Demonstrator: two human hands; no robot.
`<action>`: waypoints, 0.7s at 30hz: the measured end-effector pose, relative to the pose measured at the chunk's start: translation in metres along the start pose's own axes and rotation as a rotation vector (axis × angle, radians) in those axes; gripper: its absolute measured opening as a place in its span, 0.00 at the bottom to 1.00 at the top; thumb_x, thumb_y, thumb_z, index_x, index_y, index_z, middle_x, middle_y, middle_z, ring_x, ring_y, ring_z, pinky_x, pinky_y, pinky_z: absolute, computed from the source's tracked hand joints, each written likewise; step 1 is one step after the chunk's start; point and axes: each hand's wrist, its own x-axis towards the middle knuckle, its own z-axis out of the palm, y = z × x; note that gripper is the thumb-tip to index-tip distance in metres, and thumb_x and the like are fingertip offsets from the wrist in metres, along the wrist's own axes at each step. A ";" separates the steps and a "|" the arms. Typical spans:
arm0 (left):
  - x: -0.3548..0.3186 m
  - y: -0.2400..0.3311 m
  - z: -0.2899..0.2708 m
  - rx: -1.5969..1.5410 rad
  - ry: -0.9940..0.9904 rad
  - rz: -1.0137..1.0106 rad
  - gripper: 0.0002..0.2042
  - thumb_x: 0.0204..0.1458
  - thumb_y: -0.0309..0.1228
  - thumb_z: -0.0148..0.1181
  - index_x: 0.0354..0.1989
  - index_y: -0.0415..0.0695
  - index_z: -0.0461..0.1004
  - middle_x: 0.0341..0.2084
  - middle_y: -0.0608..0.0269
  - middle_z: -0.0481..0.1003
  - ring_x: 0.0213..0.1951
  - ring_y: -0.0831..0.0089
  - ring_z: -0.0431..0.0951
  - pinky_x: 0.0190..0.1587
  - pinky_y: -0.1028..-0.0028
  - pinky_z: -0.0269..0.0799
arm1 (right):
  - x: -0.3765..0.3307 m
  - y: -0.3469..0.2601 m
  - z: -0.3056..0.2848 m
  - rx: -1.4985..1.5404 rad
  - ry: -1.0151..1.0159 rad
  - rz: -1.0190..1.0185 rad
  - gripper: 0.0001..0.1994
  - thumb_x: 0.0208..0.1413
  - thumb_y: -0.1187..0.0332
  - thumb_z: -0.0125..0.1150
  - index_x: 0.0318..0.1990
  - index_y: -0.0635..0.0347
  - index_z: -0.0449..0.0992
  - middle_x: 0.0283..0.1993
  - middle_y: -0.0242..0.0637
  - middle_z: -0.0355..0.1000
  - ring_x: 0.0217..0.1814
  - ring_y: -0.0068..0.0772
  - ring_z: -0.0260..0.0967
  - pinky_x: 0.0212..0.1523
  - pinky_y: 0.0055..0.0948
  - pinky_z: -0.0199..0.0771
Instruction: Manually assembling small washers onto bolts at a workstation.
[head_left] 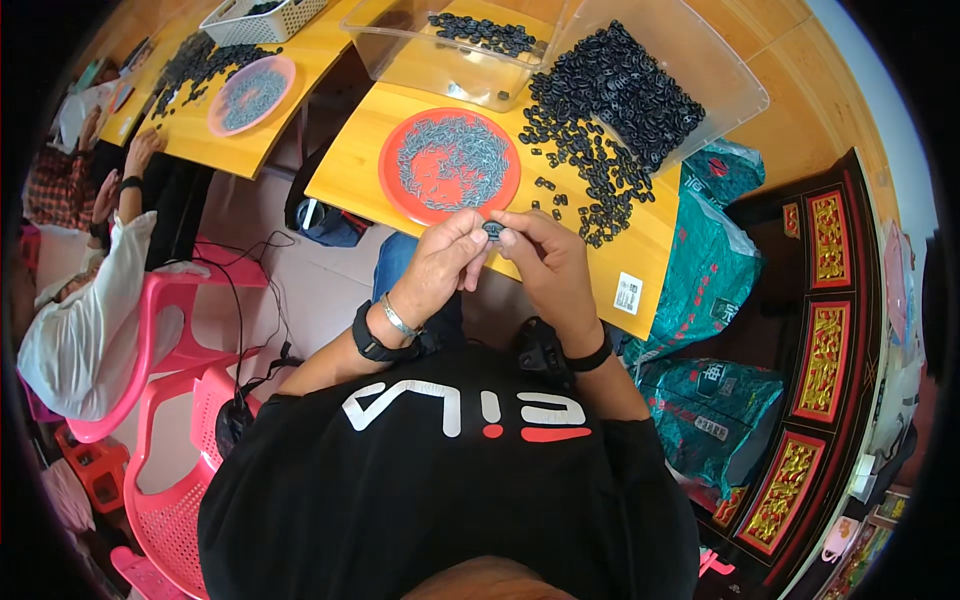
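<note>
Between the fingertips of both hands I hold one small black oval plastic part (493, 231), just off the near edge of the table. My left hand (450, 258) pinches its left end, and a metal bracelet and black band circle that wrist. My right hand (547, 262) grips the other end with thumb and forefinger. Right beyond my hands lies a red round plate (396, 188) with many small grey metal pins or screws (462, 160) on it. Loose black parts (600, 180) like the held one spread over the table to the right of the plate.
A clear plastic bin (735, 100) lies tipped at the right, spilling black parts. Another clear bin (420, 70) stands behind the plate. Green sacks (710, 270) lean beside the yellow table (345, 160). At the left, another person (95, 330) sits near a pink plate (287, 70). Pink chairs (175, 480) stand there.
</note>
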 end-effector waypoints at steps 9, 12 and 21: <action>-0.002 -0.004 -0.003 0.064 0.013 0.015 0.10 0.58 0.38 0.45 0.33 0.44 0.66 0.18 0.70 0.65 0.17 0.83 0.65 0.19 0.84 0.57 | 0.003 -0.003 -0.002 0.250 -0.028 0.235 0.08 0.52 0.77 0.53 0.39 0.69 0.75 0.32 0.33 0.74 0.33 0.17 0.69 0.35 0.18 0.70; -0.002 -0.004 -0.001 0.105 0.027 0.043 0.10 0.58 0.38 0.45 0.32 0.44 0.65 0.18 0.70 0.65 0.17 0.83 0.65 0.19 0.84 0.57 | 0.003 0.000 -0.003 0.223 -0.038 0.226 0.08 0.52 0.77 0.54 0.39 0.69 0.75 0.32 0.33 0.74 0.33 0.17 0.69 0.35 0.18 0.70; 0.002 -0.004 -0.006 -0.144 0.006 -0.050 0.10 0.57 0.36 0.45 0.31 0.43 0.65 0.16 0.67 0.65 0.15 0.80 0.65 0.17 0.83 0.56 | 0.002 -0.001 0.003 0.263 -0.036 0.191 0.10 0.51 0.79 0.55 0.42 0.68 0.74 0.33 0.31 0.72 0.33 0.16 0.67 0.35 0.16 0.68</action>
